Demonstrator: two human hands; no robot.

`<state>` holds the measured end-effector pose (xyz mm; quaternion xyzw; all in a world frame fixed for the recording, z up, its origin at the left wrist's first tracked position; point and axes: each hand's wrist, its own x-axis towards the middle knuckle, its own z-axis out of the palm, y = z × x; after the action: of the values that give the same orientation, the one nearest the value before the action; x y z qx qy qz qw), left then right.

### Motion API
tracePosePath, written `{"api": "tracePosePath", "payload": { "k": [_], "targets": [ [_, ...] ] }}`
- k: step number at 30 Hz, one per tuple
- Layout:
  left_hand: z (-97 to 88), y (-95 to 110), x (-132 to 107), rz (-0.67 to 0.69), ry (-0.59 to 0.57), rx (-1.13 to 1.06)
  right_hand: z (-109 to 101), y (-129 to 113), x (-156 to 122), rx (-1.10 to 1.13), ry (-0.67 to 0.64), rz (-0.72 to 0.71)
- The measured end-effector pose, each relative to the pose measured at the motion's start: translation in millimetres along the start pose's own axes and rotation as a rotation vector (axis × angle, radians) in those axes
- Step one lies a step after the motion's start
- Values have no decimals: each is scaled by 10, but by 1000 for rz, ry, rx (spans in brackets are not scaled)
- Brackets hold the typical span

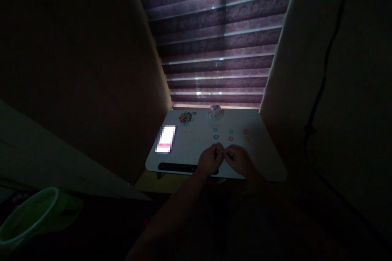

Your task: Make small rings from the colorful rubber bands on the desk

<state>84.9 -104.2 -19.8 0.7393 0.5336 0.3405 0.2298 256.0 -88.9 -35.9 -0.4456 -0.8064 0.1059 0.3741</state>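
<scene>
In a dim room, my left hand [210,158] and my right hand [239,159] meet over the near edge of a small white lap table [196,142]. Both are closed in a pinch, fingertips touching around something tiny between them that is too small and dark to name. Just beyond the hands, several small coloured rings [230,132] lie spread singly on the table top. A heap of more coloured rings [185,117] sits at the far left corner. A small clear round object [215,112] stands at the far edge.
A lit phone [166,139] lies on the table's left side. A dark slot [180,167] runs along the near edge. Striped blinds [217,36] hang behind, walls close in on both sides. A green bowl-like container [27,216] sits low left. A cable [321,81] hangs right.
</scene>
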Motion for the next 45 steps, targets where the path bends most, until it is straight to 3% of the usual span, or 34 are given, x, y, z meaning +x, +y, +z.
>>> {"api": "tracePosePath", "payload": {
  "k": [24,45],
  "targets": [
    [-2,12,-2,11,-3,63,-45,-39,13,1,-32,-42],
    [4,14,7,47,-6,58,31,37,-4,-10,6,32]
  ]
}}
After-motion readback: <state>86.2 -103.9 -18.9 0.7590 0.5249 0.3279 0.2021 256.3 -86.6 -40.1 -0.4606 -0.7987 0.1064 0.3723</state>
